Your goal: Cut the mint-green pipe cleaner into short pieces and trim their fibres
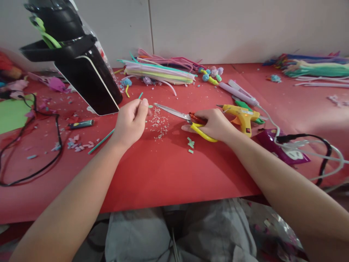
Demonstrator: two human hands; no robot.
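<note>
My left hand (pixel 131 122) is closed in a pinch on a thin green pipe cleaner (pixel 100 143), whose long end runs down to the left over the red table (pixel 163 174). My right hand (pixel 215 125) grips yellow-handled scissors (pixel 188 118) with the blades pointing left toward the pipe cleaner's short tip beside my left fingers. Pale fluff trimmings (pixel 159 123) lie between my hands. A few green cut pieces (pixel 190 144) lie just below the scissors.
A yellow glue gun (pixel 242 115) and a lilac tool (pixel 238 92) lie right of my hand, with cables and a purple power strip (pixel 283 149). A phone on a black stand (pixel 81 69) is at back left. Pipe cleaner bundles (pixel 160 69) and pompoms (pixel 211 74) line the back.
</note>
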